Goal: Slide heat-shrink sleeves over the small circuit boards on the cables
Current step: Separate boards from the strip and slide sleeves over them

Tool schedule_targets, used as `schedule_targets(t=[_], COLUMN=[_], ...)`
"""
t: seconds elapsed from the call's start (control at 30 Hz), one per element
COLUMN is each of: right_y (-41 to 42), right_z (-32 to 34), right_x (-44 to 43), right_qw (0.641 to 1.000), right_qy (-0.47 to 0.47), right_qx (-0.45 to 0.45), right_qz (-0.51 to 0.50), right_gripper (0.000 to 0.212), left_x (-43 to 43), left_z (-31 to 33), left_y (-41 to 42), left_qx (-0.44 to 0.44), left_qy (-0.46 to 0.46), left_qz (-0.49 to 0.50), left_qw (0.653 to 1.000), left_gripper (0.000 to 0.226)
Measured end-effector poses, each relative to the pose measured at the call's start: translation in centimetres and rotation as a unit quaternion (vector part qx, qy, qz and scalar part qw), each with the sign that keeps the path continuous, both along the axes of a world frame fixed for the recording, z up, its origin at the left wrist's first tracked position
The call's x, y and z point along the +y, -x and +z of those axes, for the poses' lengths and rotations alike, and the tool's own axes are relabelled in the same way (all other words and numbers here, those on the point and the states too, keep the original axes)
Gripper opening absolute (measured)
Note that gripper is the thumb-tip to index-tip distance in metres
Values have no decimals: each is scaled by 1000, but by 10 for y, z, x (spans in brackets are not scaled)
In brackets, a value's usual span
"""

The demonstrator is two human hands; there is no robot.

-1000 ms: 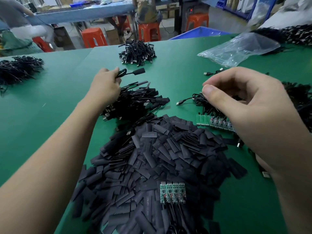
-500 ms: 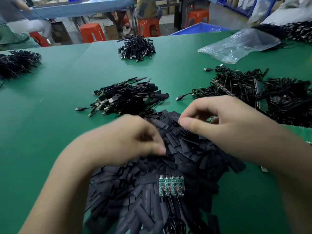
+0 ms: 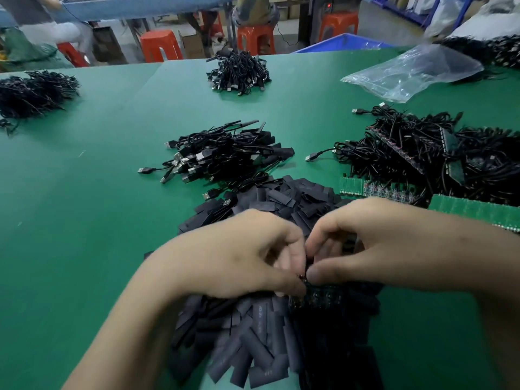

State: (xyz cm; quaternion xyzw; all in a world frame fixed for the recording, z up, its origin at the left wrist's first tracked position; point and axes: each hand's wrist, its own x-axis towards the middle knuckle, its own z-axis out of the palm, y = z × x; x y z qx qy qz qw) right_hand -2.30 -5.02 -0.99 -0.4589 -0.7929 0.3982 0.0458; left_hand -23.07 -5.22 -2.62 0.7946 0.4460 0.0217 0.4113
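Observation:
A big heap of flat black heat-shrink sleeves [image 3: 253, 350] lies on the green table in front of me. On it rests a short strip of small circuit boards [image 3: 319, 297], dark and blurred, with black cables trailing down from it. My left hand [image 3: 239, 254] and my right hand [image 3: 380, 243] meet fingertip to fingertip at the strip's upper left corner. Both hands have curled fingers and pinch there. Their fingers hide whether a sleeve is also between them.
Sleeved cables with USB plugs [image 3: 225, 156] are piled behind the heap. To the right sit tangled cables on green board strips [image 3: 422, 156]. Further cable bundles lie at the far centre [image 3: 239, 71] and far left [image 3: 33, 91], and a clear plastic bag [image 3: 408, 71] at the back right.
My left hand dropped a sleeved cable on the pile behind, then came back over the sleeve heap. Both hands moved down and together onto the board strip.

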Motion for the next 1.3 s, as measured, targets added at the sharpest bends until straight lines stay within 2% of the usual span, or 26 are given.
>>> schedule_targets(t=[0.13, 0.23, 0.5, 0.7, 0.87, 0.93, 1.13, 1.2, 1.3], right_y=[1, -1, -1, -2, -2, -5, -8, -3, 5], right_z=[4, 10, 10, 8, 10, 12, 12, 2, -11], right_x=[1, 2, 3, 3, 2, 1, 1, 0, 2], right_qw=[998, 992, 964, 949, 929, 935, 958, 974, 995], right_qy=[-7, 2, 67, 54, 109, 131, 207, 184, 70], right_qx=[37, 128, 243, 303, 353, 329, 170, 96, -2], right_qz=[49, 17, -78, -68, -30, 5, 99, 92, 64], right_gripper=[24, 23, 29, 17, 13, 7, 12, 13, 19], left_x=[-2, -2, -3, -2, -3, -2, -3, -2, 1], left_z=[14, 21, 25, 24, 24, 25, 32, 30, 23], left_y=[12, 15, 12, 8, 10, 16, 32, 29, 19], left_qx=[-196, -264, -299, -367, -413, -408, -459, -448, -398], left_qy=[70, 72, 21, 48, 94, 93, 84, 80, 57], left_qz=[55, 95, 149, 162, 125, 114, 55, 60, 117], left_qw=[977, 957, 942, 915, 897, 901, 883, 888, 908], left_gripper=[15, 10, 18, 12, 7, 10, 21, 19, 11])
